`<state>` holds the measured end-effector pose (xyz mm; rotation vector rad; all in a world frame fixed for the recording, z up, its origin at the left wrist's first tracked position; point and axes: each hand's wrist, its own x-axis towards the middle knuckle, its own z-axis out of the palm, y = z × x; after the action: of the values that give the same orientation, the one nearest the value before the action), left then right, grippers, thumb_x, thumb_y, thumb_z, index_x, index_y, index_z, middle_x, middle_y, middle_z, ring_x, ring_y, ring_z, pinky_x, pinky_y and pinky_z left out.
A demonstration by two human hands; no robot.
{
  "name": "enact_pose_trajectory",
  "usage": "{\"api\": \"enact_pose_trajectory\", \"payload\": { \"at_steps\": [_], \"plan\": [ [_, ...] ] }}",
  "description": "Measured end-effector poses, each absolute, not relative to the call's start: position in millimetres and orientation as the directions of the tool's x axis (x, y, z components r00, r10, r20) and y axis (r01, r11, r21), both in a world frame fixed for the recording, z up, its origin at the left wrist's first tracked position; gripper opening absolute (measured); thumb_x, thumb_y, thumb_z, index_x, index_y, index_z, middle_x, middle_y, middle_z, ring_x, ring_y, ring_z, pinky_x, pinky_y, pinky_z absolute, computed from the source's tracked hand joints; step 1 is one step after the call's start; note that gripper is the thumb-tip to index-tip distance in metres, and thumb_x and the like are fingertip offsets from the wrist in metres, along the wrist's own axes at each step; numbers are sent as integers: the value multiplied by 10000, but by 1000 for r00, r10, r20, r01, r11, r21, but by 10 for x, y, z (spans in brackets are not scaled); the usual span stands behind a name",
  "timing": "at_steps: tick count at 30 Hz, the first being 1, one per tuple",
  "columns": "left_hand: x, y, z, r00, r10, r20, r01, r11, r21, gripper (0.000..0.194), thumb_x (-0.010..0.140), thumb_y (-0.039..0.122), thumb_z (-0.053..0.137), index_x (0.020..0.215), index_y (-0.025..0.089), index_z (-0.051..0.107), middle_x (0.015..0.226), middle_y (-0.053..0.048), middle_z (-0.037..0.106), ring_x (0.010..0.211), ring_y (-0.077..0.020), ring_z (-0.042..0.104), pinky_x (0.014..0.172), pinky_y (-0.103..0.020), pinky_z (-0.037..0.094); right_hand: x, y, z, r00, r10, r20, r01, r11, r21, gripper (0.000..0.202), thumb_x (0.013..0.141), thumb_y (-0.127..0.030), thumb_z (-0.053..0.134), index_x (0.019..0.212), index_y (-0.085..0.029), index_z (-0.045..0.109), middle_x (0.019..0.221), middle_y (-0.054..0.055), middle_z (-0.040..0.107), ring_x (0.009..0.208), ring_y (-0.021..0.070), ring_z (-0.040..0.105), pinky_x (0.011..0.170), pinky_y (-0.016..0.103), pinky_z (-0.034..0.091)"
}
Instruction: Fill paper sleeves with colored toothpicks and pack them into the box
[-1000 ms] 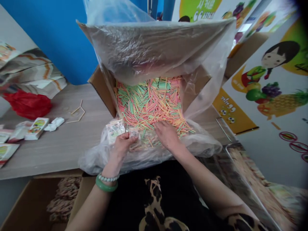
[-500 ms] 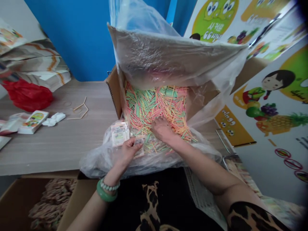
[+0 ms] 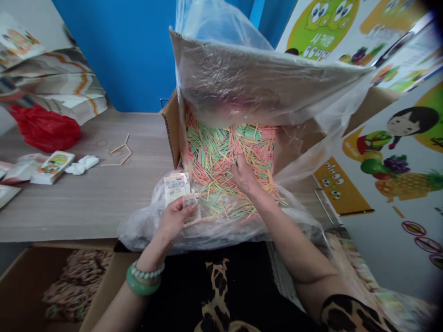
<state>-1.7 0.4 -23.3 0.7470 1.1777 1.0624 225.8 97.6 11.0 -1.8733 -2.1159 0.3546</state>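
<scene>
My left hand (image 3: 176, 216) pinches a small clear printed packet (image 3: 192, 211) between thumb and fingers at the front of the carton. Beside it, a second printed packet (image 3: 176, 186) lies on the plastic liner (image 3: 145, 226). My right hand (image 3: 244, 176) is down among loose thin sticks (image 3: 211, 161), coloured pink, green, yellow and orange. Its fingers are curled together, and what they grip is partly hidden. The sticks fill the lined cardboard carton (image 3: 169, 124), whose back flap (image 3: 263, 78) stands up under the plastic.
On the table (image 3: 86, 207) to the left lie a small printed box (image 3: 52, 167), crumpled white tissue (image 3: 82, 164), bent sticks (image 3: 121, 152) and a red plastic bag (image 3: 48, 129). Below, an open carton (image 3: 24, 281) holds bundled brownish pieces (image 3: 78, 281). Printed panels (image 3: 408, 184) stand at the right.
My right hand has lifted slightly and turned among the sticks, with its fingers drawn together. My left hand still holds the packet. The view has shifted a little to the left.
</scene>
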Motion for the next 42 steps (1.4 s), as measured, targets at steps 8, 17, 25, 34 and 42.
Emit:
{"api": "enact_pose_trajectory", "payload": {
  "at_steps": [8, 17, 25, 34, 42],
  "plan": [
    [-278, -209, -239, -5, 902, -431, -239, 417, 877, 359, 563, 358, 867, 841, 167, 743, 755, -20, 725, 614, -144, 594, 605, -270, 487, 1968, 627, -97, -442, 893, -85, 884, 417, -211, 267, 981, -166, 362, 1095, -153, 604, 1033, 117, 679, 974, 237, 602, 857, 323, 429],
    [-268, -309, -327, 396, 918, -27, 407, -149, 901, 105, 777, 221, 680, 822, 233, 775, 1174, -90, 745, 1104, -283, 655, 1019, -427, 450, 1770, 242, 22, -545, 813, -204, 837, 539, -87, 257, 958, -120, 418, 1111, -121, 624, 1039, 145, 700, 998, 265, 626, 866, 346, 436],
    [-381, -353, -520, 584, 808, -73, 529, -312, 789, 129, 850, 190, 663, 928, 224, 760, 1329, -83, 677, 1295, -306, 553, 1088, -509, 363, 1751, 157, -102, -432, 821, -374, 899, 422, -113, 275, 927, -219, 497, 1150, -114, 621, 1093, 152, 712, 1050, 273, 651, 888, 327, 451],
    [-369, -284, -615, 582, 806, -110, 545, -286, 788, 57, 797, 175, 701, 747, 199, 712, 1307, -62, 692, 1268, -322, 547, 1089, -511, 338, 1550, 380, -109, -217, 871, -440, 976, 186, -115, 347, 912, -367, 502, 1128, -155, 673, 1116, 155, 730, 1053, 288, 679, 826, 339, 492],
    [-370, -224, -734, 595, 801, -62, 498, -308, 810, 59, 786, 166, 687, 780, 201, 734, 1227, -63, 730, 1182, -280, 619, 1039, -435, 390, 1632, 512, -146, -270, 848, -456, 947, 148, -285, 243, 732, -248, 598, 918, -167, 732, 937, 97, 740, 877, 269, 679, 718, 313, 475]
  ]
}}
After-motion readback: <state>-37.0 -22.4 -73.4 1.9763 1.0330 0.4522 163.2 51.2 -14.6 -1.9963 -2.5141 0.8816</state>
